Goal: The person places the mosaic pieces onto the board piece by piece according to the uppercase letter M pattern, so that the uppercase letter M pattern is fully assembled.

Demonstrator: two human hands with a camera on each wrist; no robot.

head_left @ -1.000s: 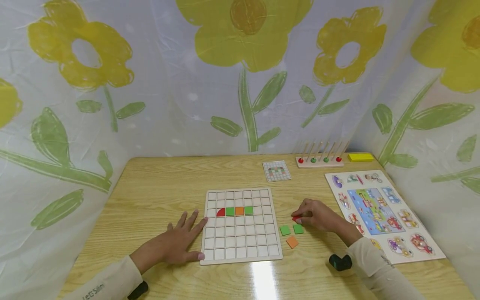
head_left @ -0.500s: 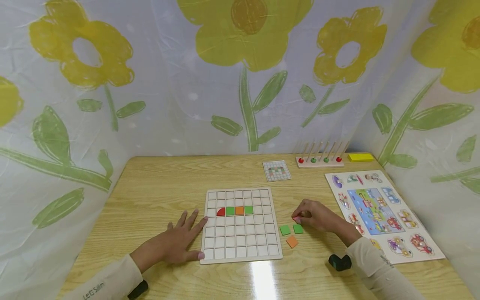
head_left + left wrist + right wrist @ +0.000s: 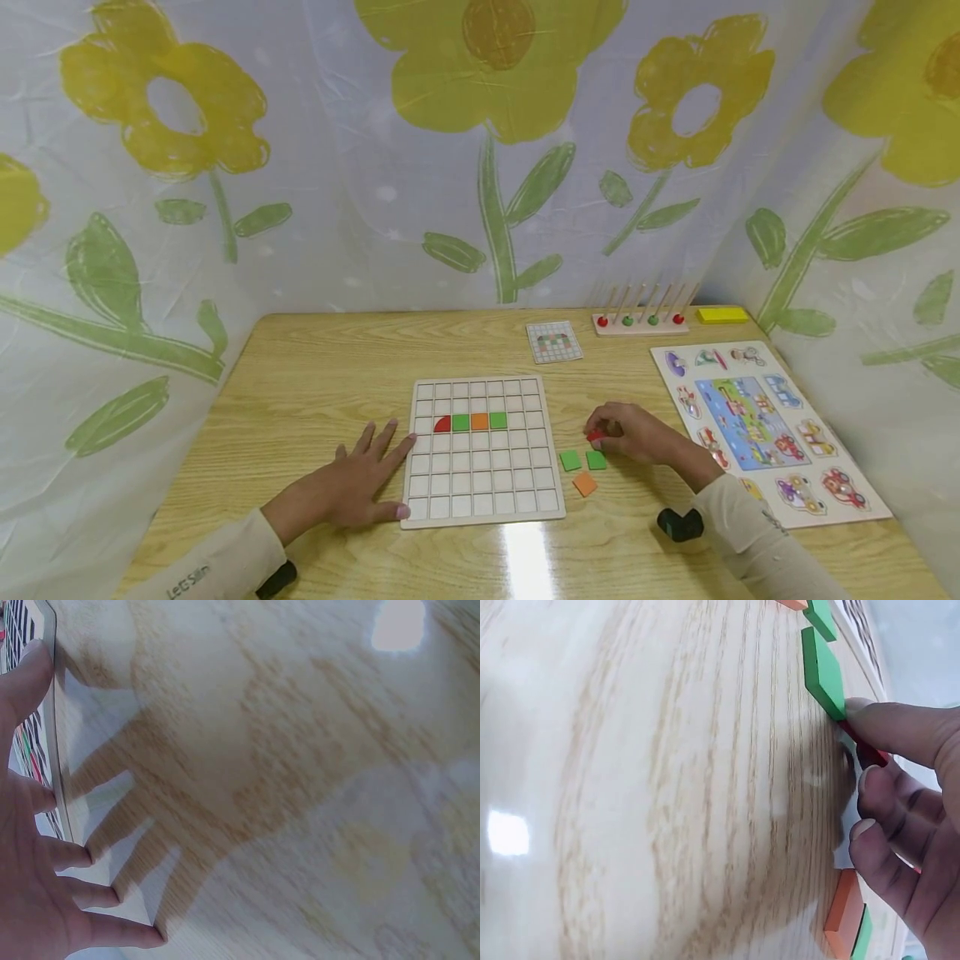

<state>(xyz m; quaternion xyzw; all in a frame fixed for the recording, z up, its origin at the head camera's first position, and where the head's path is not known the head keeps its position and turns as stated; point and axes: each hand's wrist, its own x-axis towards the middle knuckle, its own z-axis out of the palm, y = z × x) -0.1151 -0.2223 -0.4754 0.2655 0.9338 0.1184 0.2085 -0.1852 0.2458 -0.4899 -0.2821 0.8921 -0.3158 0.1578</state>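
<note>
My right hand (image 3: 633,432) pinches a small red tile (image 3: 870,754) between thumb and fingers, just over the table right of the grid board. Most of that tile is hidden by the fingers in the head view. Close by lie two green tiles, the nearer one (image 3: 596,460) almost under the thumb and the other (image 3: 570,460) to its left, with an orange tile (image 3: 584,483) below them. My left hand (image 3: 362,479) lies with spread fingers at the left edge of the wooden grid board (image 3: 482,505), thumb and fingertip touching its rim. A row on the board holds a red quarter-round tile (image 3: 443,424), two green tiles and an orange one.
A small pattern card (image 3: 553,342) lies behind the board. Back right stand a peg rack (image 3: 641,329) with beads and a yellow block (image 3: 722,316). A picture puzzle board (image 3: 840,500) lies to the right, near my right forearm. Flowered cloth (image 3: 337,250) surrounds the table.
The right hand stays in place, its fingers shifting slightly around the red tile, which shows at a changed angle. The left hand and the tiles on the board have not moved.
</note>
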